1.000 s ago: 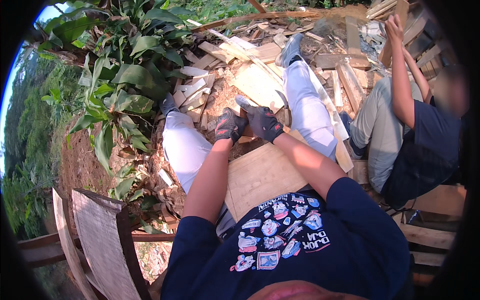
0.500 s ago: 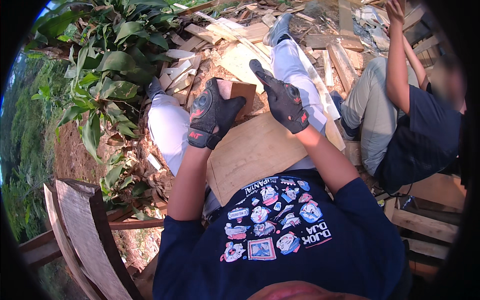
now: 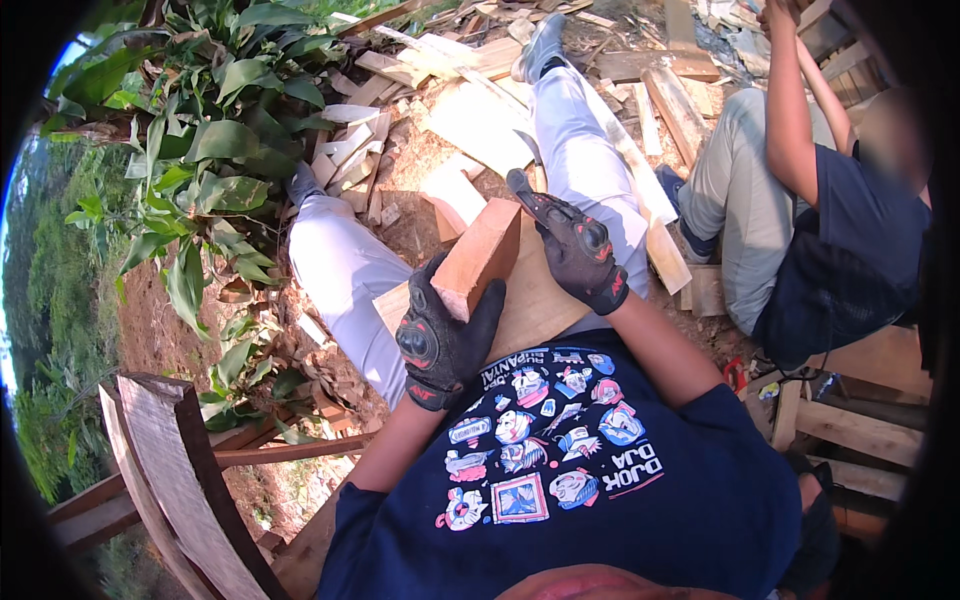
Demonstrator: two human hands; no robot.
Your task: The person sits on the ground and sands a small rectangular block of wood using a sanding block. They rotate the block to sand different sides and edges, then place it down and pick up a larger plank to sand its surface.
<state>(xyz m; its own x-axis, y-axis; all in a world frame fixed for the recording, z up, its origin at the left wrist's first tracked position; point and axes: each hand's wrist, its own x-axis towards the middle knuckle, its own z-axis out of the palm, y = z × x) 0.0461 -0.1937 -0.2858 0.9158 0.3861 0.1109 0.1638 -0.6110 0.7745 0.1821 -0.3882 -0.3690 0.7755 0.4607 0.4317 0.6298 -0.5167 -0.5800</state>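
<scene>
My left hand (image 3: 447, 335), in a black glove with red marks, grips a reddish-brown wooden block (image 3: 482, 258) by its near end. The block stands tilted over a pale wooden board (image 3: 545, 305) lying across my thighs. My right hand (image 3: 578, 245), gloved alike, is beside the block's far right end with its fingers stretched out; nothing shows in its grasp. Just beyond those fingertips is a thin dark curved piece (image 3: 531, 146) with a tan part below it, too small to identify. Another pale wood piece (image 3: 455, 195) lies past the block, between my legs.
Wood offcuts (image 3: 360, 150) and planks (image 3: 680, 105) litter the ground ahead. Leafy plants (image 3: 215, 140) grow at the left. A person (image 3: 840, 220) sits close on my right, arms raised. Upright curved slabs (image 3: 185, 480) stand at the lower left, stacked timber (image 3: 860, 430) at the lower right.
My left hand has drawn the block nearer my body and turned it lengthwise away from me. My right hand has come slightly lower, its fingers still stretched.
</scene>
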